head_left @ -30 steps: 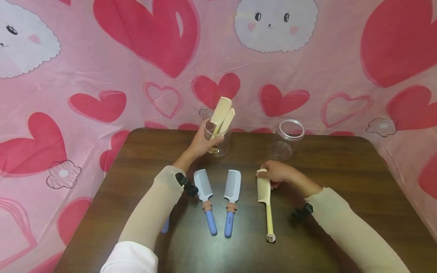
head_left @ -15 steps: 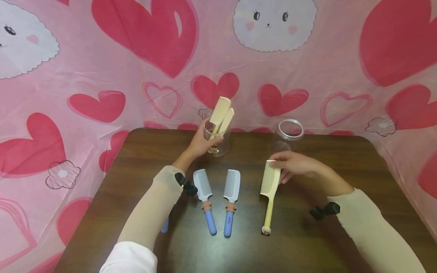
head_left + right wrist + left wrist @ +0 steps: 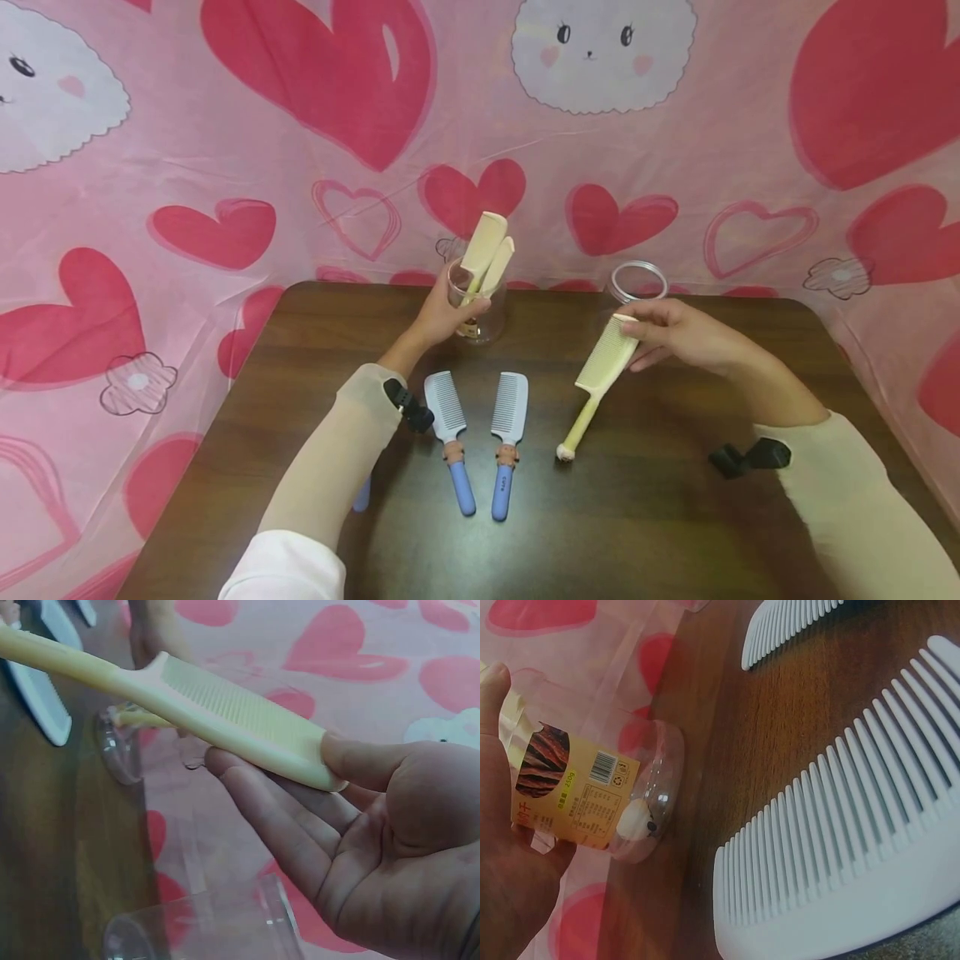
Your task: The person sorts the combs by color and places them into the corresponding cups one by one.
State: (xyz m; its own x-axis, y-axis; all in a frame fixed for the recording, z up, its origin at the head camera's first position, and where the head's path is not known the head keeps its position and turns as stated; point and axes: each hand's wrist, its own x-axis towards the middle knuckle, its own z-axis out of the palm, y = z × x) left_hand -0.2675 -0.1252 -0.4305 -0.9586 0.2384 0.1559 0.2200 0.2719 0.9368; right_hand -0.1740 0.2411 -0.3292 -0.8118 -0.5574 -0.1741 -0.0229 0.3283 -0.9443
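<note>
At the back of the table, my left hand (image 3: 447,312) grips a clear plastic jar (image 3: 491,321) with a label (image 3: 577,787). Two pale yellow combs (image 3: 486,242) stand tilted in it, teeth ends up. My right hand (image 3: 686,337) pinches another yellow comb (image 3: 609,354) by the tip of its toothed end, thumb on one side and fingers on the other. That comb hangs off the table, its round-ended handle slanting down to the left. Behind my right hand stands a second clear jar (image 3: 639,271), partly hidden by it.
Two light-blue combs (image 3: 510,408) with darker blue handles lie side by side in the middle of the wooden table (image 3: 645,517). A third blue handle (image 3: 362,496) shows beside my left forearm. A pink heart-patterned cloth (image 3: 300,125) hangs behind the table.
My right hand has lifted the yellow comb from the table and moved it back and to the right, its handle swinging left. My left hand and its jar have stayed put.
</note>
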